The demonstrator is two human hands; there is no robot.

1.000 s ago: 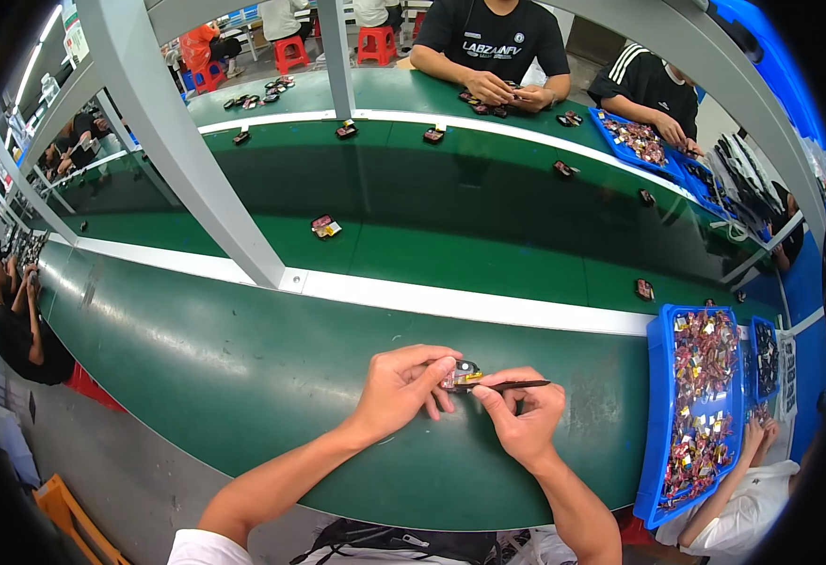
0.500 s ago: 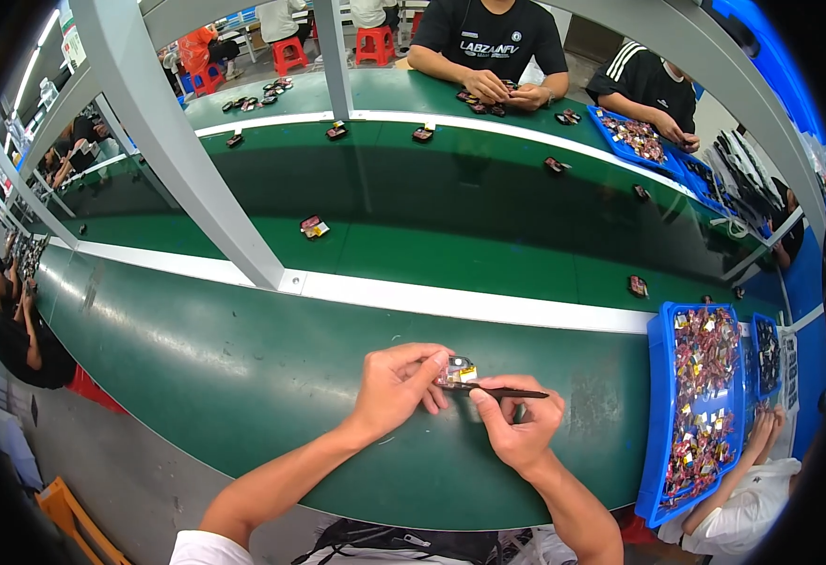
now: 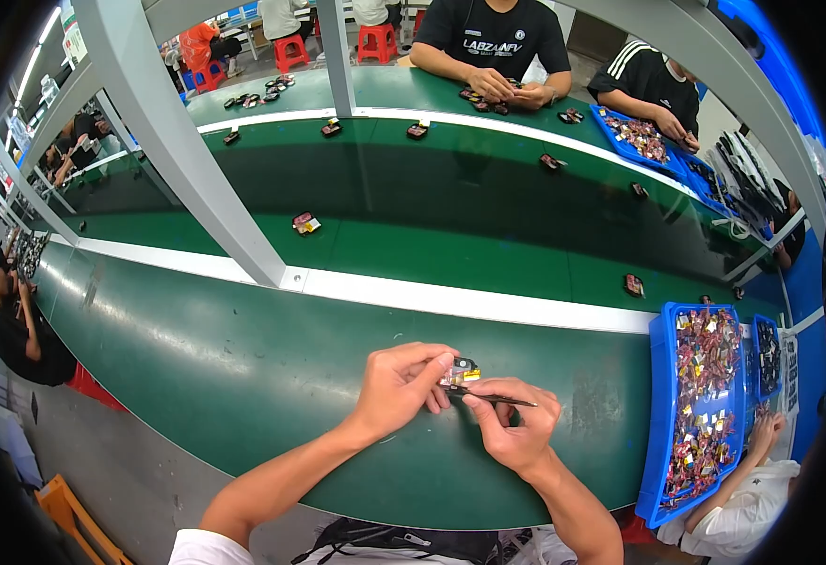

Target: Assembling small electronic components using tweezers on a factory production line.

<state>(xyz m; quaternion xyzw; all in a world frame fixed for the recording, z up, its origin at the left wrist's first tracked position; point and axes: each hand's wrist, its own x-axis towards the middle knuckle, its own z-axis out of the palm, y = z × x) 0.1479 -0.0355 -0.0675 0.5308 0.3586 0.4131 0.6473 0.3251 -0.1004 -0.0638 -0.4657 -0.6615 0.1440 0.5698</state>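
Above the green worktable (image 3: 243,358), my left hand (image 3: 396,384) pinches a small electronic assembly (image 3: 466,371) by its left side. The assembly has a black casing, a yellow patch and some clear or pinkish parts; its finer details are too small to tell. Closed around slim black tweezers (image 3: 507,400), my right hand (image 3: 520,426) sits just right of the assembly. The tweezers slant, and their tip meets the assembly's lower edge, partly hidden by my fingers.
A large blue tray (image 3: 659,414) heaped with small wired parts stands at the right, beside a smaller blue bin (image 3: 765,353). Beyond a white rail (image 3: 450,305), a green conveyor belt (image 3: 432,247) carries scattered assemblies. A grey post (image 3: 187,141) rises at left. Co-workers sit around.
The assemblies on the belt have shifted slightly left. My right hand has moved a little up and left, and the tweezers' handle tilts lower. My left hand keeps its grip.
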